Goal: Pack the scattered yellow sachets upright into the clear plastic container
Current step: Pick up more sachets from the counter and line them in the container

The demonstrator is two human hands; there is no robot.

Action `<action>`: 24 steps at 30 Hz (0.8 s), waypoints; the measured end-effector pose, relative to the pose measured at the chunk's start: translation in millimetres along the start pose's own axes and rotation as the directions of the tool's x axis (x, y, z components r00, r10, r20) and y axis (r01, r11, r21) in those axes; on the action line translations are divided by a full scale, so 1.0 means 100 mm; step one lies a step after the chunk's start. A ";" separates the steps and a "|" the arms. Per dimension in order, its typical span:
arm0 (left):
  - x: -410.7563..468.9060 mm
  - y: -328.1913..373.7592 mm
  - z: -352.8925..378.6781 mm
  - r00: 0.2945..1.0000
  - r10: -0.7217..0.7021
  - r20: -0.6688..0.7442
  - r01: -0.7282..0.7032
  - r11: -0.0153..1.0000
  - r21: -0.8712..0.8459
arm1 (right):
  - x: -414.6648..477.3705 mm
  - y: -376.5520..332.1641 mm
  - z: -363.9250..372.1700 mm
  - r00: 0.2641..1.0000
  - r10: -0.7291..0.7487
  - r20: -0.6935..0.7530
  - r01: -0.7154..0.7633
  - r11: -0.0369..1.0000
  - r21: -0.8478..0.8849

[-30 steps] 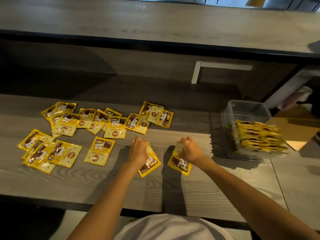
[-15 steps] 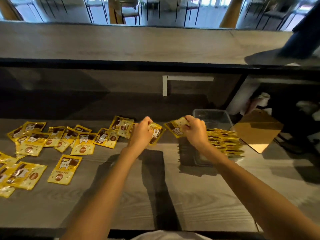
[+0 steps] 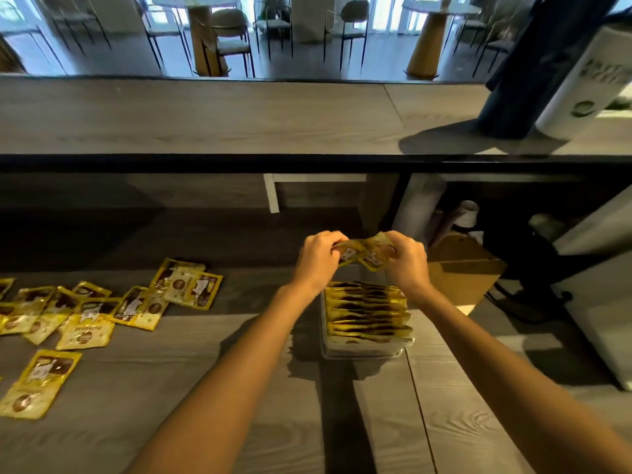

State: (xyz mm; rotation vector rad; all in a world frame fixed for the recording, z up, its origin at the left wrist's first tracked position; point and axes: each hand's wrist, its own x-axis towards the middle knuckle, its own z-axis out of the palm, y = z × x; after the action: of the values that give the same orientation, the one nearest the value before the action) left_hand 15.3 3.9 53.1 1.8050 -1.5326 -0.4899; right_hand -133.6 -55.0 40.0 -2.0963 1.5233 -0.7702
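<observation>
My left hand [image 3: 318, 260] and my right hand [image 3: 407, 258] together hold two yellow sachets [image 3: 366, 252] pressed side by side, raised above the far end of the clear plastic container [image 3: 362, 352]. Inside the container a row of several yellow sachets [image 3: 367, 313] stands on edge. Several more loose sachets [image 3: 136, 304] lie flat on the grey wooden table [image 3: 239, 405] to the left, and a single one [image 3: 39, 383] lies nearer the front left edge.
A brown cardboard piece [image 3: 461, 271] sits just right of the container. A white appliance edge [image 3: 602, 323] stands at the far right. A raised counter [image 3: 205, 114] runs across the back, with a white roll [image 3: 588, 83] and a dark object on its right end.
Both hands lifted their sachets off the table, carried them to the right and brought them together over the container. The view tilted up and shifted right.
</observation>
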 end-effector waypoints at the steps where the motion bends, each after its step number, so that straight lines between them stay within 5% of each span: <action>1: 0.02 0.01 0.07 0.999 0.007 0.046 -0.008 1.000 0.018 | 0.01 0.06 0.00 1.000 -0.003 0.026 0.004 1.000 -0.018; 8: 0.13 -0.08 0.34 0.924 -0.079 0.373 -0.010 0.973 0.232 | 0.05 0.27 0.06 0.976 -0.054 0.213 0.078 0.991 -0.105; 12: 0.14 -0.14 0.36 0.861 -0.160 0.482 0.067 0.977 0.204 | 0.06 0.31 0.10 0.941 -0.086 0.326 0.121 0.989 -0.087; 24: 0.17 -0.26 0.26 0.853 -0.166 0.494 0.031 0.962 0.271 | 0.05 0.41 0.13 0.855 0.004 0.519 0.027 0.998 -0.053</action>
State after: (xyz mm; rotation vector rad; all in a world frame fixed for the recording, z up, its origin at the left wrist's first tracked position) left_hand 19.6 -17.7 19.5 2.0665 -1.9364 -0.9242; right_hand -152.3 -71.9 5.1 -2.1228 1.2382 -0.1281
